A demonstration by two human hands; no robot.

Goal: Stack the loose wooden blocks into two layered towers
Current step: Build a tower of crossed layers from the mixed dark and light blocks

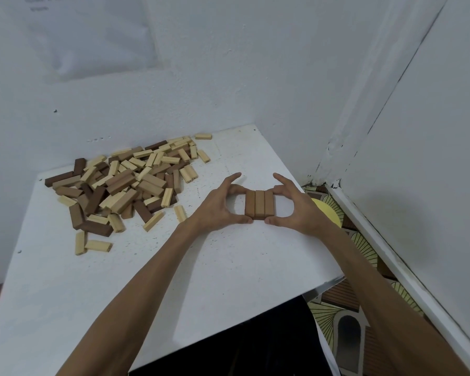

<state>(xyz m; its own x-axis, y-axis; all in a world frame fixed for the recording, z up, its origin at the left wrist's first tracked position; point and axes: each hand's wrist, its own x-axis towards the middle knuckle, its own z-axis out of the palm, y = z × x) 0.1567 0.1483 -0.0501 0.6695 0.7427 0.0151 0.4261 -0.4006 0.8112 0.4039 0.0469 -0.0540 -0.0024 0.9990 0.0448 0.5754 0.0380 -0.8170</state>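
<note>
Three brown wooden blocks [259, 203] lie side by side as one flat row on the white table [228, 267], toward its right side. My left hand [217, 204] holds the row's left side, thumb at the near end and fingers at the far end. My right hand [296, 204] mirrors it on the right side, thumb and fingers curled round the row's ends. A big heap of loose light and dark wooden blocks [130, 183] covers the table's far left part, a hand's width or more from the row.
White walls close in behind the table and on the right. The table's right edge runs just beyond my right hand, with patterned floor [345, 313] and a yellow round object [327, 211] below. A few stray light blocks [92, 244] lie near the heap's front.
</note>
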